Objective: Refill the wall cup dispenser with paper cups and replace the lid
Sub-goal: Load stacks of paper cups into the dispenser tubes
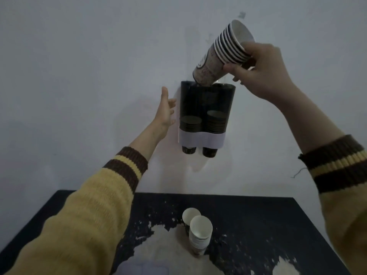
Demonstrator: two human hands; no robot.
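A dark two-tube cup dispenser with a white band hangs on the wall, its top uncovered. Each tube holds a short stack of cups, and cup bottoms poke out below. My right hand grips a tilted stack of paper cups near its rims; the stack's bottom end dips into the dispenser's top opening, over the left tube. My left hand is open beside the dispenser's left wall, fingers spread, close to it or just touching. No lid is plainly in view.
Below stands a dark table with worn white patches. Two more cup stacks stand upright near its middle. A pale flat object lies at the front edge, partly cut off. The wall around the dispenser is bare.
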